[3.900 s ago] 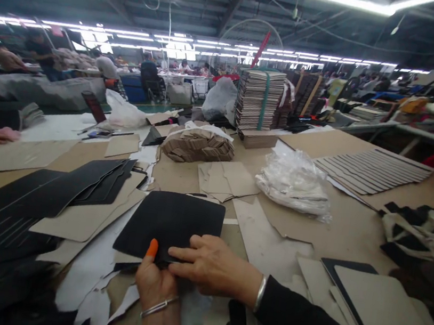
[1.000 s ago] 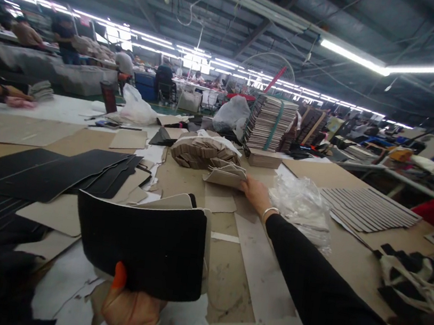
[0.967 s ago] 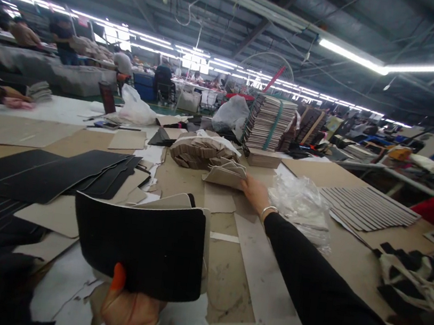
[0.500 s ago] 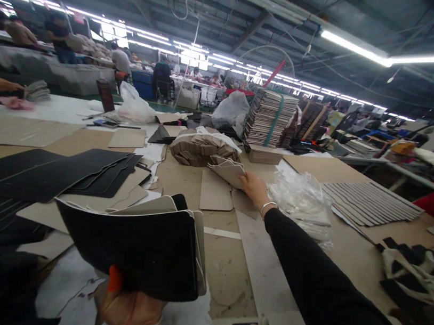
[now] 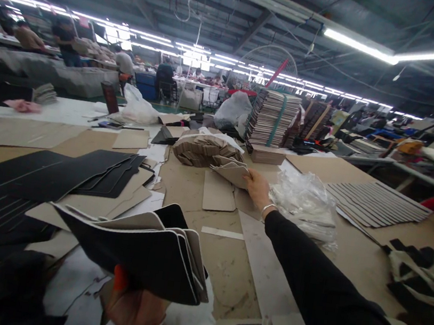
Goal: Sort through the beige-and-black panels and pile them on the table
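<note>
My left hand [image 5: 136, 307], with an orange cover on one finger, is wrapped round a stack of black and beige panels [image 5: 128, 247] at the lower centre. The panels are fanned and bent. Farther out, my right hand [image 5: 257, 189] pinches the right end of a few beige pieces [image 5: 230, 171]. These are beside a ring-shaped bundle of beige pieces [image 5: 206, 149], over a flat beige panel [image 5: 218, 192] on the table. Just right of my right hand is a clear plastic bag [image 5: 306, 204] with pale pieces inside.
Black panels [image 5: 42, 170] spread over the left of the table. A tall tied stack [image 5: 273, 119] stands at the back. Pale strips [image 5: 376, 204] lie in a row at right, with black pieces and straps [image 5: 423, 272] nearer. People work in the background.
The panels in my left hand have tilted and fanned apart, showing more of their edges. My right hand keeps its hold. At the far left, another person's arm has mostly drawn out of view.
</note>
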Action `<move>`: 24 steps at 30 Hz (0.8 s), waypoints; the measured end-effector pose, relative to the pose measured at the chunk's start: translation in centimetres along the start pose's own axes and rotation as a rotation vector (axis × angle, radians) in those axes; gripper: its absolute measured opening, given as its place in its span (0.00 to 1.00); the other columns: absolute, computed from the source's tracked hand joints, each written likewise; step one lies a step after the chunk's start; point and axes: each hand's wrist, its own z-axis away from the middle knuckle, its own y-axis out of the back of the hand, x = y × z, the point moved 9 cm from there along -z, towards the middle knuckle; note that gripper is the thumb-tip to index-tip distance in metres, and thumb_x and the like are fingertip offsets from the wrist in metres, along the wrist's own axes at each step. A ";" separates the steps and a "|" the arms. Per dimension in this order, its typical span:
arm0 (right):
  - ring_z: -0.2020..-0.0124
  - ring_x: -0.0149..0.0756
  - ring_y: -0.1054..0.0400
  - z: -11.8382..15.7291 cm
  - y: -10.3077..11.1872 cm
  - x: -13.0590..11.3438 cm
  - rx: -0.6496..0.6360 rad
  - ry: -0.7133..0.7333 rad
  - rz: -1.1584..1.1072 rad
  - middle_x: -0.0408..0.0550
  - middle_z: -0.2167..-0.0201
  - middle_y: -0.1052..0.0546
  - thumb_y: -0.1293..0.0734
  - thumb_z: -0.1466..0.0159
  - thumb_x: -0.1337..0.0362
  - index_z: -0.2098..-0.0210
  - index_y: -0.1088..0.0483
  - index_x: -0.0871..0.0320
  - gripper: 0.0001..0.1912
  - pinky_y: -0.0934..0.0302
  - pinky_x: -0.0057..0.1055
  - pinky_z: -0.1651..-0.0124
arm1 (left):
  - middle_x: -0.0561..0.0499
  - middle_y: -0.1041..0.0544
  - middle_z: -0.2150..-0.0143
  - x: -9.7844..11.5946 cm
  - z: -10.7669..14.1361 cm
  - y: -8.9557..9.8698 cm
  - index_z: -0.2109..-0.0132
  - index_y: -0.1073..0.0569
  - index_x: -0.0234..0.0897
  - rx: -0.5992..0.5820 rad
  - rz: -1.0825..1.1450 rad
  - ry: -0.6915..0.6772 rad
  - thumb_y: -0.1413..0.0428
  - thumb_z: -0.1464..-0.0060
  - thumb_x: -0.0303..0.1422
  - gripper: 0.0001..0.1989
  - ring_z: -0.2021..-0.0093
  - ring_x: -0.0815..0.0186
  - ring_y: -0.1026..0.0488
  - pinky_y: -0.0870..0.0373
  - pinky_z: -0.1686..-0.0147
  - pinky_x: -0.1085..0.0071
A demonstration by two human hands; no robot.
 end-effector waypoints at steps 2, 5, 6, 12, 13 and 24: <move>0.62 0.39 0.31 0.0 -0.1 -0.2 0.002 0.033 -0.097 0.45 0.63 0.21 0.42 0.29 0.51 0.54 0.25 0.51 0.17 0.44 0.30 0.60 | 0.56 0.28 0.36 -0.2 -0.1 -0.2 0.35 0.33 0.59 0.003 0.018 -0.023 0.47 0.37 0.37 0.25 0.34 0.58 0.33 0.42 0.33 0.53; 0.67 0.37 0.34 -0.1 -0.3 -0.1 0.006 0.042 -0.189 0.44 0.70 0.24 0.46 0.29 0.46 0.63 0.26 0.54 0.24 0.45 0.29 0.62 | 0.56 0.27 0.37 0.0 -0.2 -0.7 0.37 0.30 0.57 -0.075 0.020 -0.061 0.49 0.35 0.38 0.21 0.35 0.60 0.32 0.42 0.32 0.55; 0.67 0.37 0.35 -0.2 -0.4 0.0 0.006 0.040 -0.204 0.44 0.70 0.25 0.47 0.29 0.46 0.64 0.27 0.55 0.26 0.45 0.29 0.62 | 0.57 0.26 0.38 0.1 -0.2 -0.7 0.38 0.28 0.57 -0.095 0.012 -0.066 0.49 0.35 0.37 0.21 0.36 0.61 0.31 0.42 0.33 0.57; 0.66 0.36 0.35 -0.1 -0.8 -0.1 0.010 0.038 -0.263 0.43 0.70 0.27 0.50 0.29 0.46 0.67 0.30 0.56 0.27 0.46 0.29 0.63 | 0.56 0.26 0.38 0.3 0.0 0.2 0.36 0.30 0.56 -0.066 -0.009 -0.019 0.47 0.36 0.36 0.22 0.35 0.58 0.31 0.44 0.33 0.52; 0.67 0.36 0.35 0.0 -0.9 -0.2 0.003 0.040 -0.271 0.43 0.71 0.28 0.50 0.29 0.46 0.68 0.30 0.56 0.27 0.46 0.29 0.64 | 0.55 0.26 0.38 0.3 0.0 0.2 0.36 0.31 0.56 -0.061 -0.008 -0.014 0.47 0.36 0.37 0.23 0.35 0.58 0.32 0.44 0.33 0.51; 0.61 0.38 0.31 1.6 -1.4 -1.4 -0.097 0.029 -0.350 0.46 0.65 0.21 0.44 0.34 0.51 0.63 0.24 0.57 0.22 0.40 0.29 0.58 | 0.53 0.31 0.34 -0.6 0.3 -1.8 0.34 0.33 0.53 -0.217 0.030 0.038 0.51 0.34 0.35 0.23 0.32 0.60 0.37 0.51 0.31 0.53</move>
